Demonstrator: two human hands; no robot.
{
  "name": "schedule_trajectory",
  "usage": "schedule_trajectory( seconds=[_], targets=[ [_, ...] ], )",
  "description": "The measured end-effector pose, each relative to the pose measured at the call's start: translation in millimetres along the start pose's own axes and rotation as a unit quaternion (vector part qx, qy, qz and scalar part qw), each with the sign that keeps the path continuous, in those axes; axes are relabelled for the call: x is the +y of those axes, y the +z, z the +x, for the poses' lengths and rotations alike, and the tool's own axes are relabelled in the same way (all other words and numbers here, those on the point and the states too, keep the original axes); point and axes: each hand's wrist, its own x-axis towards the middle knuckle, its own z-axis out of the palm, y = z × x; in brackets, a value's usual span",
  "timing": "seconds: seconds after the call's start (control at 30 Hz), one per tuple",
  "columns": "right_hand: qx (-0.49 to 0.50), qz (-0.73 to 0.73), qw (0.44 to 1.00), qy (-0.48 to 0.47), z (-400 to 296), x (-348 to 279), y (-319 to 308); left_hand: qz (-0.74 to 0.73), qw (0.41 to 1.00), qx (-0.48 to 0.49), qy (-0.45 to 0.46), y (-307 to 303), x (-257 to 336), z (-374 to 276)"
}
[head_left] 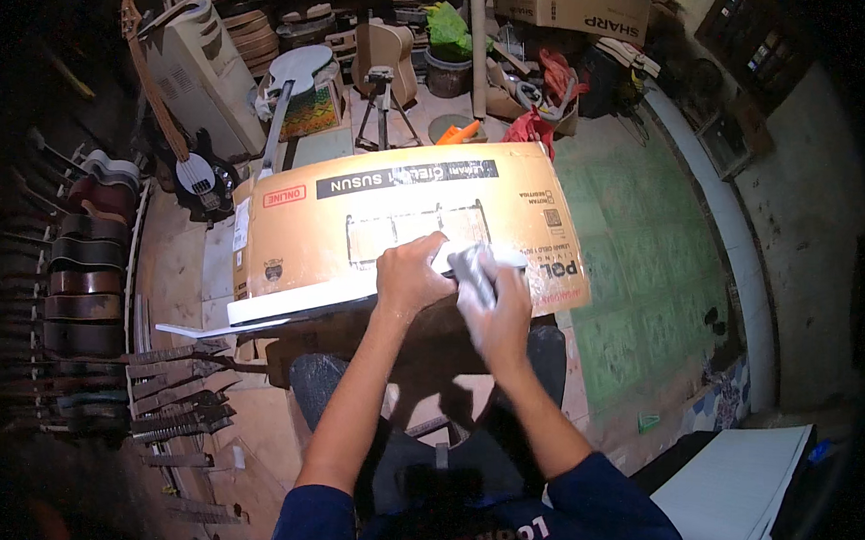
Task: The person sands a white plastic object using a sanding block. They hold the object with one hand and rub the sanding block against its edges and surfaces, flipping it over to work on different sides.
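A long white piece (301,302), seemingly a guitar neck with a thin headstock at its left end, lies along the near edge of a cardboard box (296,242). My left hand (412,273) grips this piece near its right part, thumb on top. In my right hand (498,302) is a grey block (474,275), blurred, held against the white piece near its right end. Whitish dust covers the fingers of my right hand. Under my hands, the box's printed top is brightly lit. The underside of the white piece is hidden.
Guitar bodies (85,276) hang or stand in a row at the left, with several wooden necks (181,396) below them. Beyond the box stand a tripod (384,108), an acoustic guitar body (384,58) and a bucket (447,75). A white panel-like object (734,486) is at the lower right.
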Motion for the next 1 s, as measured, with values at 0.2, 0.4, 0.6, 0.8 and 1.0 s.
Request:
schedule_trajectory(
  seconds=[0.2, 0.4, 0.6, 0.8, 1.0],
  targets=[
    [0.008, 0.039, 0.997, 0.060, 40, 14, 3, -0.013, 1.000, -0.022, 0.006, 6, 8, 5],
    [0.016, -0.033, 0.999, -0.028, 31, 1, -2, -0.005, 1.000, -0.003, -0.008, 8, 3, 3],
    [0.004, -0.089, 0.989, -0.115, -2, -19, -10, -0.001, 1.000, 0.001, -0.010, 2, 3, -4],
    [0.017, -0.021, 0.999, -0.038, 19, 1, 3, -0.018, 1.000, 0.000, 0.001, 6, 0, -2],
    [0.020, 0.159, 0.976, 0.146, 36, 21, 2, -0.014, 1.000, -0.011, 0.013, 2, 6, 0]
  ],
)
